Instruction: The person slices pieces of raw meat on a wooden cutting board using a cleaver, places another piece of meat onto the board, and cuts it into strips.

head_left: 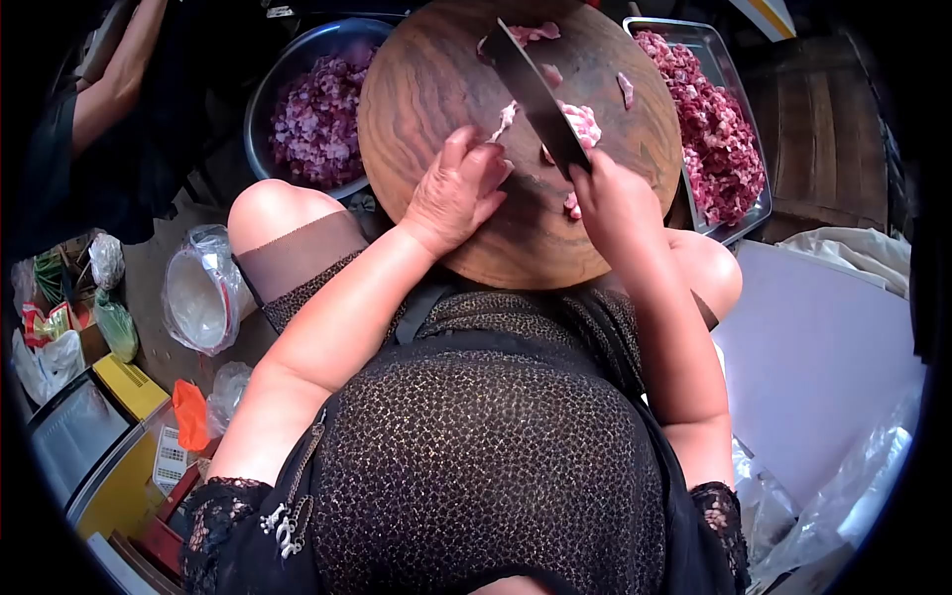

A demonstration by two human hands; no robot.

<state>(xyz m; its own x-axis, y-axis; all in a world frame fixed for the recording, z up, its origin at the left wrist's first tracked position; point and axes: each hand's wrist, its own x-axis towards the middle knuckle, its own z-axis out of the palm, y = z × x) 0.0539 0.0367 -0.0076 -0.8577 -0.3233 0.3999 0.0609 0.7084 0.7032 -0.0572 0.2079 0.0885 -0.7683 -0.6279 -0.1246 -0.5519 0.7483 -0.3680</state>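
Note:
My right hand (617, 198) is closed around the handle of a broad, dark cleaver (543, 97), its blade slanting up and left over a round wooden chopping block (416, 94). My left hand (458, 193) is over the block's left side, fingers loosely curled and apart. A thin strip of meat (504, 121) is right at its fingertips; whether they touch it I cannot tell. Beside the blade lies a larger pale pink piece of meat (581, 123), partly covered by it. Several smaller scraps, including one meat scrap (625, 91) at the right, are scattered on the wood.
Chopped meat (322, 119) fills a metal bowl (260, 129) left of the block. More chopped meat (709, 129) fills a metal tray (762, 203) at the right. A plastic-lined bucket (198, 293) stands lower left. Another person's arm (124, 84) is at the upper left.

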